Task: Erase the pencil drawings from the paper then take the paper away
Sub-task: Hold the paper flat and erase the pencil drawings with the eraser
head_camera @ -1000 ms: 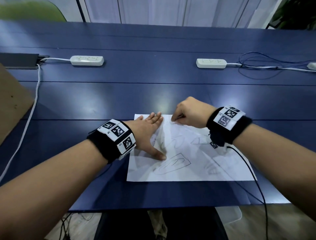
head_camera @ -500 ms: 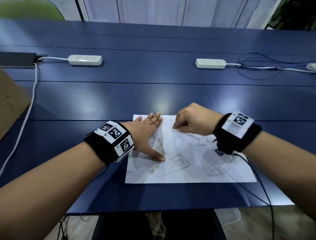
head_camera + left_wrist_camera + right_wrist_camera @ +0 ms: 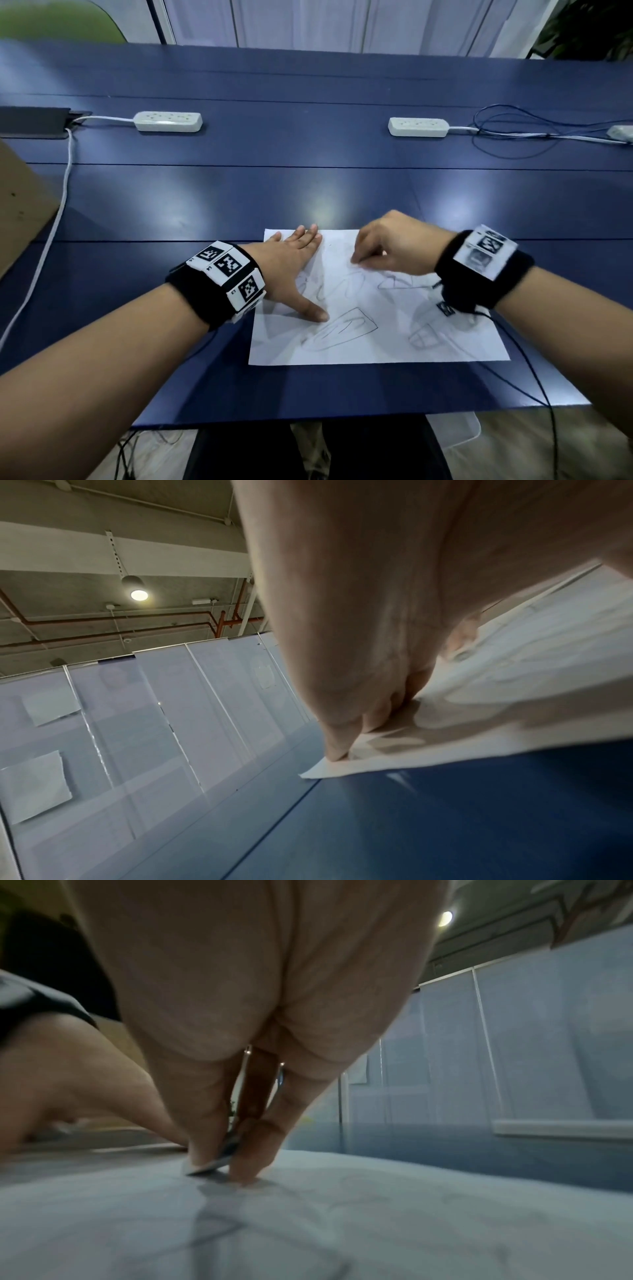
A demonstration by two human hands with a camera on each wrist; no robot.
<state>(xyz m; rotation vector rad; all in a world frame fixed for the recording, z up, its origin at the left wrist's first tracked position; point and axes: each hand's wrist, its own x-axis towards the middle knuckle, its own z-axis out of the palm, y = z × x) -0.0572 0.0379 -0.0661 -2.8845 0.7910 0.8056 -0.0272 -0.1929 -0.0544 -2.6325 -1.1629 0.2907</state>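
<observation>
A white sheet of paper [image 3: 376, 329] with several pencil drawings lies on the blue table [image 3: 308, 192] near its front edge. My left hand [image 3: 294, 267] lies flat on the paper's left part with straight fingers and the thumb spread, pressing it down; the left wrist view shows its fingers [image 3: 346, 739] on the paper [image 3: 514, 685] near a corner. My right hand [image 3: 387, 246] is over the paper's upper middle, fingers curled down. In the right wrist view its thumb and fingers pinch a small pale eraser [image 3: 212, 1164] against the paper [image 3: 342, 1218].
Two white power strips [image 3: 168, 121] [image 3: 418, 127] lie far back on the table, with loose blue cables [image 3: 513, 137] at the right. A white cord [image 3: 58, 212] runs down the left side beside a brown cardboard piece [image 3: 20, 205]. A black wire trails from my right wristband.
My right hand with the eraser has slid back toward me and slightly right, from the paper's top edge onto its upper middle. The left hand has stayed flat on the paper.
</observation>
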